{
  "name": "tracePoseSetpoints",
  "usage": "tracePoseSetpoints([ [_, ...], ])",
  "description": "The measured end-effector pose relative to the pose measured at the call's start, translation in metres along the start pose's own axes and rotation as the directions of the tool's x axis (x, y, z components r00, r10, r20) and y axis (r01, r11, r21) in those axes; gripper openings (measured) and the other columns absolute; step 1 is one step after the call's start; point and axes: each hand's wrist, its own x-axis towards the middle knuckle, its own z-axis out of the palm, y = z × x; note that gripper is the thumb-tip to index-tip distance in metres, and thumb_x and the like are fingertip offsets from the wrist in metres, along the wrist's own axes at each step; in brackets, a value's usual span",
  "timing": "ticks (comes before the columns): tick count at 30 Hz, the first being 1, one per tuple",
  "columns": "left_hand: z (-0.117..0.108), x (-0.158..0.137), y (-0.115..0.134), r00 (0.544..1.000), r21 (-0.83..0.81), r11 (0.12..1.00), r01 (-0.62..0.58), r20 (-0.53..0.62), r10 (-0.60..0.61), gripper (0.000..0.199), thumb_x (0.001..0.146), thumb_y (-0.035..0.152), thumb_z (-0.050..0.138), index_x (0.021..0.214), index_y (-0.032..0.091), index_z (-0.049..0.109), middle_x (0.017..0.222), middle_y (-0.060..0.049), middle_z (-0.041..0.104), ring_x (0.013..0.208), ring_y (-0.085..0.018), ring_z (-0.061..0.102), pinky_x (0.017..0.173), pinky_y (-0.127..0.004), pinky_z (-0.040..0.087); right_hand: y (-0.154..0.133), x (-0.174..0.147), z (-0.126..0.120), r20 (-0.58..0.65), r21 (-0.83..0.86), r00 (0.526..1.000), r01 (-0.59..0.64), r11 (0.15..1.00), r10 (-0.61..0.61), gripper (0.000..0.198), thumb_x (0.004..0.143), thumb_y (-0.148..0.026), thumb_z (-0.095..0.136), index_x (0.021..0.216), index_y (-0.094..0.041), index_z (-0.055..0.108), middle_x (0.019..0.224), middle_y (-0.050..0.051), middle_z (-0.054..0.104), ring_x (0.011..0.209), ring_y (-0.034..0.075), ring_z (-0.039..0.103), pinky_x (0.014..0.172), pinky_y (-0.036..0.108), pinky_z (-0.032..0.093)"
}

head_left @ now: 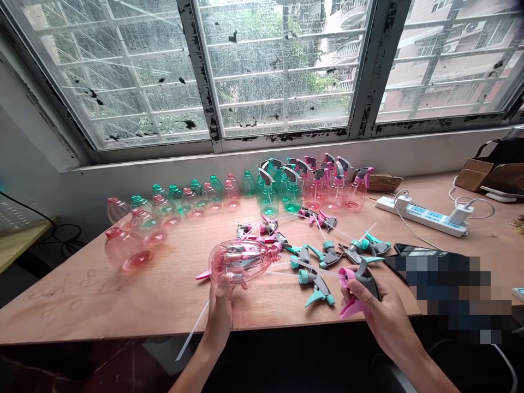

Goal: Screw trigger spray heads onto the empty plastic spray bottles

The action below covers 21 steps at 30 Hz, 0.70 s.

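Observation:
A clear pink bottle (239, 262) lies on its side in my left hand (222, 305), its threaded neck facing right. My right hand (374, 305) grips a grey and pink spray trigger head (364, 281). The pink collar points left, and a thin white tube runs from it toward the bottle's neck; whether its tip is inside I cannot tell. Between my hands lie loose teal and grey trigger heads (317, 286). Behind the held bottle are pink and grey trigger heads (268, 225), partly hidden by it.
Several open pink and green bottles (164, 210) stand at the left and back. Bottles with trigger heads fitted (315, 191) stand near the window wall. To the right are a white power strip (426, 215) with plugged-in chargers, a brown bag (487, 166) and a dark, partly blurred item (409, 256).

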Motion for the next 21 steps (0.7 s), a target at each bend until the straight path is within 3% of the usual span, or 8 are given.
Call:
tracePoseSetpoints([
  [5, 0.001, -0.002, 0.002, 1.0, 0.038, 0.999, 0.0, -0.003, 0.0, 0.057, 0.097, 0.055, 0.052, 0.146, 0.025, 0.046, 0.121, -0.008, 0.07, 0.114, -0.028, 0.063, 0.103, -0.042, 0.045, 0.001, 0.004, -0.001, 0.03, -0.011, 0.999, -0.035, 0.999, 0.035, 0.038, 0.078, -0.049, 0.083, 0.099, -0.021, 0.069, 0.075, 0.001, 0.065, 0.068, 0.021, 0.06, 0.06, 0.029, 0.052],
  [8, 0.001, -0.005, 0.004, 0.999, 0.103, 0.995, -0.014, 0.033, 0.011, 0.065, 0.093, 0.058, 0.057, 0.147, 0.025, 0.045, 0.122, -0.009, 0.07, 0.115, -0.03, 0.063, 0.104, -0.043, 0.045, -0.003, -0.001, 0.015, 0.149, 0.034, 0.979, -0.149, 0.988, 0.142, 0.04, 0.079, -0.051, 0.081, 0.102, -0.021, 0.066, 0.075, 0.002, 0.067, 0.066, 0.022, 0.064, 0.057, 0.031, 0.055],
  [12, 0.0, -0.009, 0.003, 0.985, 0.179, 0.98, -0.083, 0.166, 0.053, 0.077, 0.09, 0.059, 0.062, 0.154, 0.028, 0.035, 0.14, -0.011, 0.06, 0.121, -0.032, 0.06, 0.107, -0.043, 0.043, -0.007, -0.012, 0.037, 0.354, 0.11, 0.913, -0.258, 0.96, 0.205, 0.038, 0.087, -0.051, 0.074, 0.107, -0.021, 0.061, 0.084, 0.004, 0.073, 0.067, 0.022, 0.071, 0.064, 0.035, 0.058],
  [16, -0.003, -0.011, 0.0, 0.972, 0.241, 0.964, -0.115, 0.227, 0.059, 0.077, 0.089, 0.054, 0.066, 0.155, 0.03, 0.036, 0.155, -0.011, 0.047, 0.142, -0.035, 0.042, 0.118, -0.044, 0.033, -0.006, -0.01, 0.041, 0.444, 0.045, 0.873, -0.248, 0.968, 0.203, 0.034, 0.092, -0.051, 0.069, 0.107, -0.021, 0.061, 0.088, 0.006, 0.075, 0.077, 0.025, 0.072, 0.069, 0.037, 0.059],
  [21, 0.001, -0.01, 0.006, 0.978, 0.258, 0.964, -0.073, 0.207, 0.019, 0.076, 0.089, 0.05, 0.068, 0.155, 0.032, 0.036, 0.158, -0.01, 0.044, 0.139, -0.036, 0.046, 0.115, -0.045, 0.039, -0.003, 0.016, 0.038, 0.334, -0.11, 0.934, -0.095, 0.989, 0.127, 0.032, 0.089, -0.051, 0.072, 0.101, -0.021, 0.065, 0.094, 0.007, 0.076, 0.098, 0.027, 0.069, 0.088, 0.037, 0.053],
])
